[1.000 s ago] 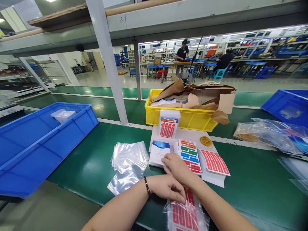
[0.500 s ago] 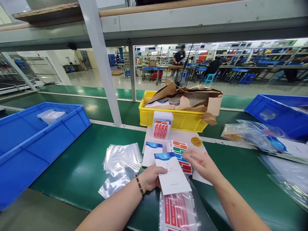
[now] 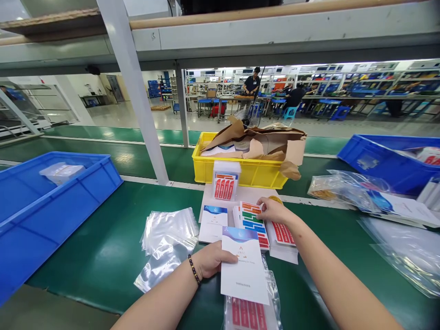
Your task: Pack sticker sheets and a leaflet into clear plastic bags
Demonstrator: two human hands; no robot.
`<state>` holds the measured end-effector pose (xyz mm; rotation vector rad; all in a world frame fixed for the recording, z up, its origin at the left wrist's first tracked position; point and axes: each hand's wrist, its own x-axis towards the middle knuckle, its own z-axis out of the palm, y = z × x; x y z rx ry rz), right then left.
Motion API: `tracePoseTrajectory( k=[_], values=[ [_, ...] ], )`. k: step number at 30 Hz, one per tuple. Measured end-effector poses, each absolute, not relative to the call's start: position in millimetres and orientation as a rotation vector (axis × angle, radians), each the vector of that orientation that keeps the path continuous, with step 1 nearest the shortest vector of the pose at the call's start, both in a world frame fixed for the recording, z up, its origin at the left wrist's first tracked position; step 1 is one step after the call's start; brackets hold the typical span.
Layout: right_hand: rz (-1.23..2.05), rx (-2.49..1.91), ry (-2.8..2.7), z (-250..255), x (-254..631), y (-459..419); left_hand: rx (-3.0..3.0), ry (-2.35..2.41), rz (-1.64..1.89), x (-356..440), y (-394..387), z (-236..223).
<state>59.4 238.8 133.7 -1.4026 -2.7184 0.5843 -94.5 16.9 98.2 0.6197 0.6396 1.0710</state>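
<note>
My left hand (image 3: 213, 260) is closed on a white instruction booklet (image 3: 244, 275) with a blue top, thumb across its front. Below the booklet lies a clear bag (image 3: 274, 293) with red label sheets (image 3: 249, 314) showing in it. My right hand (image 3: 275, 211) pinches the upper right corner of a multicoloured sticker sheet (image 3: 252, 223) on its stack. To the right of that stack is a pile of red sticker sheets (image 3: 283, 234), partly under my wrist. A stack of booklets (image 3: 213, 223) stands on the left, beside a spread of clear bags (image 3: 168, 233).
A yellow bin (image 3: 237, 173) with torn brown paper (image 3: 288, 142) stands behind, a filled pack (image 3: 225, 183) leaning before it. Blue bins (image 3: 65, 206) flank the green bench. Rubber bands (image 3: 276, 199), plastic bags (image 3: 405, 247) and a white post (image 3: 137, 91) are also there. People work far behind.
My left hand has picked up a booklet from the stack area and holds it above the bagged labels. My right hand has moved from the booklets to the multicoloured sticker sheets. The view has shifted right.
</note>
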Motion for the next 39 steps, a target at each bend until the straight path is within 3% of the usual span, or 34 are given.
tracePoseTrajectory(
  k=[15,23,29,33,39],
  values=[
    [0.470,-1.445,-2.674,134.9,55.5,237.1,0.574,0.673,1.074,-93.0,17.4,97.5],
    [0.555,-1.237,-2.490,149.9,71.9,217.4,0.401,0.647,1.124,-92.2,19.4,96.2],
    [1.101,-1.128,-1.721,159.3,97.1,188.2,0.237,0.681,1.088,-91.4,21.4,93.7],
    [1.588,-1.118,-1.665,145.6,88.2,153.2,0.244,0.570,1.134,-88.2,23.9,95.1],
    [1.545,-1.107,-1.906,119.8,71.2,128.6,0.339,0.665,1.168,-83.6,23.5,94.3]
  ],
)
